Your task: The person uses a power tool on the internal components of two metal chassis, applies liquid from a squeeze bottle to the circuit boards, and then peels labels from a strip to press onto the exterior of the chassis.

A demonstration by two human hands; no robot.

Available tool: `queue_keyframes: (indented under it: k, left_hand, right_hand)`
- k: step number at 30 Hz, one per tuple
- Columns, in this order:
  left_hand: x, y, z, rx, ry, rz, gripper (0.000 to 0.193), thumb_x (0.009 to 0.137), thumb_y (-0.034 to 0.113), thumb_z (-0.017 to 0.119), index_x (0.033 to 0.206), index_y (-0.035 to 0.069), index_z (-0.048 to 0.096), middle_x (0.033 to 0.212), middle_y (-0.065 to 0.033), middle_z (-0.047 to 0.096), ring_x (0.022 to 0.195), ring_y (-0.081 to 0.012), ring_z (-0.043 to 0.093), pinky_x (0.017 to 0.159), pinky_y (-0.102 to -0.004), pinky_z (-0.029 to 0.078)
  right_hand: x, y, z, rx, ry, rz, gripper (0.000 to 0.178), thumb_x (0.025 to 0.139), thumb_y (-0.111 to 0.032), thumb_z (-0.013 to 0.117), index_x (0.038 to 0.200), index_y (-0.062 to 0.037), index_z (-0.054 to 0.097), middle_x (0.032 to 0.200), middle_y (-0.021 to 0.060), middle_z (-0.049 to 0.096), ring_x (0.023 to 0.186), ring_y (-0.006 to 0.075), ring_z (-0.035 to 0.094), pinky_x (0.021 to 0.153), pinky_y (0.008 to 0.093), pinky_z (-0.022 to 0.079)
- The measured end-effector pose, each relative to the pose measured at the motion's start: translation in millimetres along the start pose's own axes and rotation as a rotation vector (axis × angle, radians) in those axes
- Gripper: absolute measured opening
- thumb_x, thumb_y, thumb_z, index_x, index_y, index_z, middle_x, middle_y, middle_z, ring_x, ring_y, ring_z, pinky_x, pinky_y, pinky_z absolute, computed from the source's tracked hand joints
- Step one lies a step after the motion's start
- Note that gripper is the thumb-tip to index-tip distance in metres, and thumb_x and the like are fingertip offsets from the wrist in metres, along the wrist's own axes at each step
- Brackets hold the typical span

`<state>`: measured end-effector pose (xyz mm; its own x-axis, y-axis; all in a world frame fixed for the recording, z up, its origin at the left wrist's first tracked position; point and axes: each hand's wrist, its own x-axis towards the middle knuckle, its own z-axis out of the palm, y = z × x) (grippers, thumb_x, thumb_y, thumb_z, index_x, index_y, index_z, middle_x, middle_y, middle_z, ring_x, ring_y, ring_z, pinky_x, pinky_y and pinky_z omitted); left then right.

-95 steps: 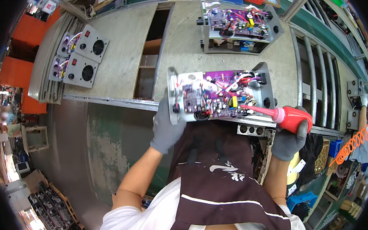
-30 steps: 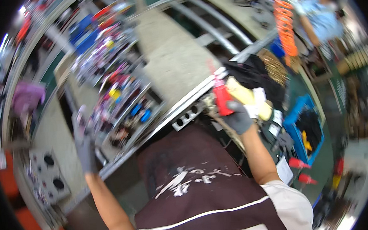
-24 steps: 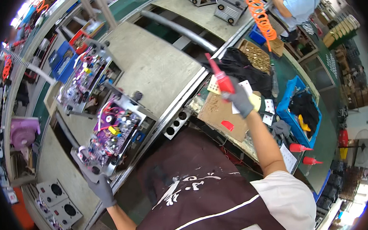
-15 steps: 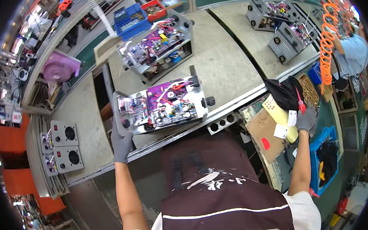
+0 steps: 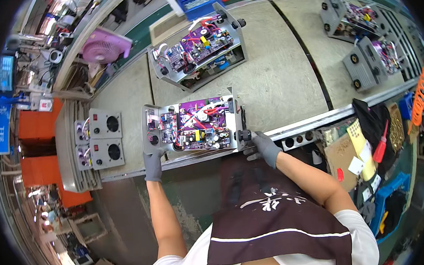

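Note:
In front of me an open-topped metal chassis [image 5: 208, 146] rests near the table's front edge, purple and dark circuit boards, wires and parts showing inside. My left hand [image 5: 153, 166], in a grey glove, grips its lower left corner; the fingertips are partly hidden. At the other end my right hand [image 5: 265, 149], also gloved, has its fingers around the lower right corner, beside a black knob [image 5: 244, 135]. A second, similar chassis [image 5: 199, 50] stands just beyond. To the right a red-handled screwdriver [image 5: 381, 147] lies by a black cloth [image 5: 369, 118].
Two grey fan-fitted panels [image 5: 106, 139] stand at the left. Two more chassis [image 5: 366, 67] sit at the far right. Beside them hangs an orange coiled hose [image 5: 420, 90]. A side bench holds cardboard [image 5: 342, 156], yellow sheet and a blue crate [image 5: 383, 195]. A purple fan [image 5: 102, 47] is at the back left.
My right hand has come left from beside the red-handled screwdriver to the chassis's right end. The near chassis now lies straighter along the table edge. The view has turned to the left.

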<state>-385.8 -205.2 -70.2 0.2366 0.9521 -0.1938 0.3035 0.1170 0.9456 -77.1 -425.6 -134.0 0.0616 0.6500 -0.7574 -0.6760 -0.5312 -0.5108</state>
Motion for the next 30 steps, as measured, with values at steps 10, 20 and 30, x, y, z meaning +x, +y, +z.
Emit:
queue_keyframes:
  k: [10,20,30]
  left_hand:
    - [-1,-9,-13,-0.038,0.025,-0.124,0.045,0.076,0.001,0.058,0.12,-0.001,0.051,0.108,-0.0078,0.059,0.095,-0.0179,0.06,0.083,-0.0315,0.053]
    - [-38,15,66,-0.111,0.232,-0.058,0.072,0.073,-0.003,0.052,0.141,0.006,0.032,0.129,-0.0106,0.049,0.11,-0.0245,0.056,0.088,-0.0415,0.054]
    - [-1,7,-47,-0.574,0.083,-0.434,0.054,0.089,0.025,0.051,0.138,0.004,0.04,0.131,-0.0115,0.053,0.119,-0.0285,0.052,0.102,-0.0505,0.043]
  right_hand:
    - [27,0,24,0.653,0.036,0.112,0.025,0.097,-0.027,0.045,0.109,-0.0086,0.056,0.092,0.0107,0.062,0.082,0.0254,0.061,0.072,0.0441,0.052]
    - [60,-102,-32,0.247,-0.243,-0.177,0.03,0.095,-0.017,0.047,0.116,0.0022,0.057,0.086,0.0092,0.06,0.071,0.0224,0.064,0.057,0.0377,0.057]
    - [107,-156,-85,0.205,0.018,-0.491,0.035,0.094,-0.024,0.049,0.117,-0.0012,0.062,0.108,0.0097,0.065,0.096,0.0158,0.061,0.085,0.0301,0.048]
